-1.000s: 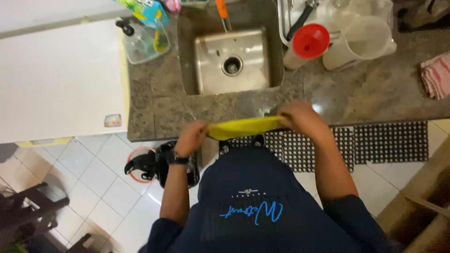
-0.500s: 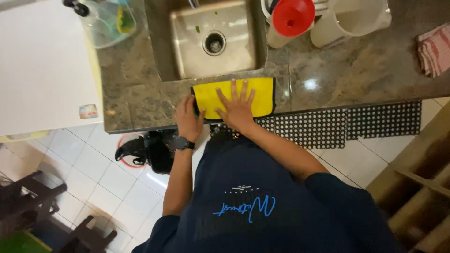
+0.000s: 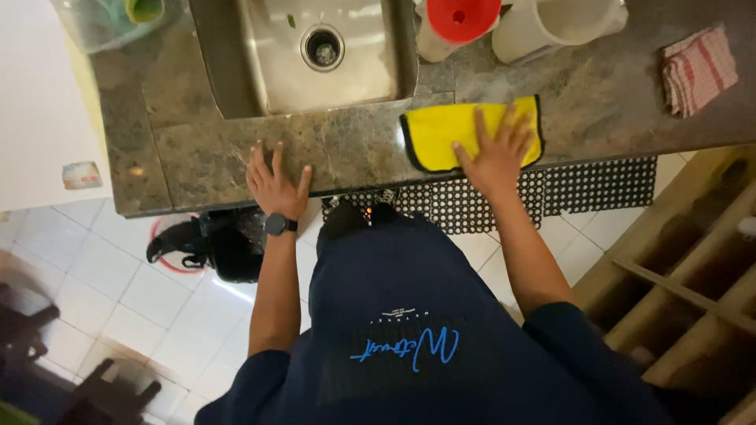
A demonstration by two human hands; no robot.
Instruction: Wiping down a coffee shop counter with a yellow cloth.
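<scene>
Two bare hands rest on the mottled stone counter (image 3: 354,149) in the upper half of the frame. The right hand (image 3: 494,153) lies flat on a yellow cleaning cloth (image 3: 441,134) with a dark stitched edge, its fingers spread wide and pressing down rather than pinching; the cloth sits at the counter's front edge, right of centre in the frame, just below and to the right of the steel sink (image 3: 315,51). The left hand (image 3: 276,185), with a dark wristwatch (image 3: 277,225) at the wrist, is planted palm down on bare stone at the front edge, left of centre, fingers likewise splayed and holding nothing. The cloth looks light, soft and limp, probably a plush microfibre kind: it should drape and fold at once when lifted, slide readily over the polished stone under a flat palm, and bunch if pushed from one side only. There is nothing fragile about it. A sound hold would be a pinch at a bound corner or along the dark hem, or a flat palm across its middle as now. Behind it stand a red funnel (image 3: 463,14) and a pale plastic jug (image 3: 551,24), and a red checked rag (image 3: 697,69) lies at upper right.
</scene>
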